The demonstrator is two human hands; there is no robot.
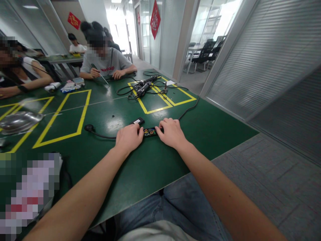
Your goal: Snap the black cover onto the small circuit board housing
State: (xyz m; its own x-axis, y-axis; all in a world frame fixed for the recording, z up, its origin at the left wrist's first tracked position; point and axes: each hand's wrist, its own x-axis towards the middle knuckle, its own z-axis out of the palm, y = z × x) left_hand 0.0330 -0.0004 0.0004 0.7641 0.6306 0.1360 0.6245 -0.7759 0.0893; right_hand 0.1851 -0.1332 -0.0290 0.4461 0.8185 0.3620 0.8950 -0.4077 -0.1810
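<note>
Black strip-shaped device (149,132), insides exposed, centre of frame, on or just above green tabletop (155,167). Left hand (129,136) and right hand (171,133) curled closed on its opposite ends, probably steadying it. Yellow tape (84,115) likely marks out work zones. Room: glass partition (263,60) upper right, co-worker (117,59) upper left.

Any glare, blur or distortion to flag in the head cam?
Head view: pale glare on the green table; head view: corridor's far end washed out; head view: glass partition slants, likely wide-angle distortion; head view: lower-left item pixelated; head view: left hand and right hand fairly clear, black strip's details too small.
</note>
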